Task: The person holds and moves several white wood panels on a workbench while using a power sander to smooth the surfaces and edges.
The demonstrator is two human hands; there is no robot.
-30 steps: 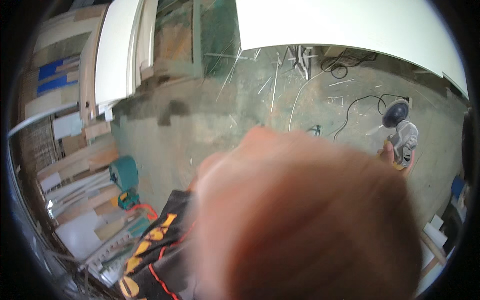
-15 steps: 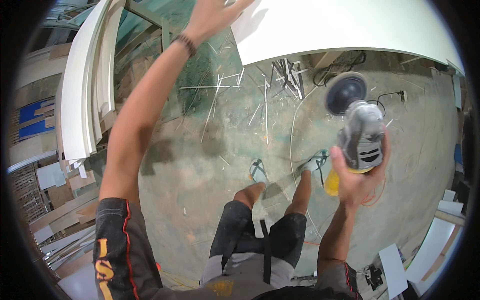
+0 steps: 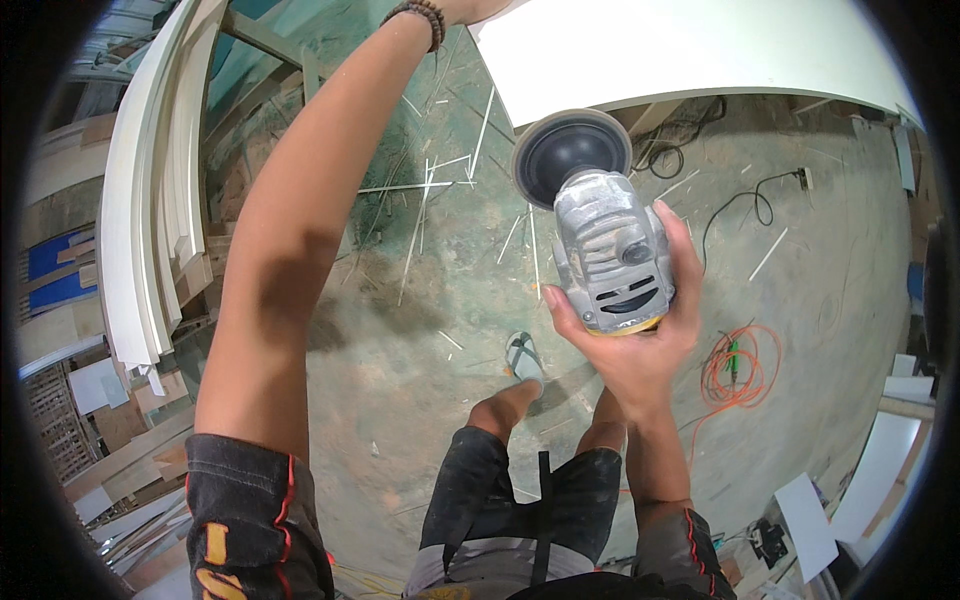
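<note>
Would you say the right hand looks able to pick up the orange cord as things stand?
Probably not: the right hand is occupied by the sander, though nothing seems to cover the coiled cord on the floor.

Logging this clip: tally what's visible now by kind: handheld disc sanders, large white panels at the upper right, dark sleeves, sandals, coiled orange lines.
Handheld disc sander: 1
Large white panel, upper right: 1
Dark sleeves with red trim: 2
Sandal in view: 1
Coiled orange line: 1
Total: 6
</note>
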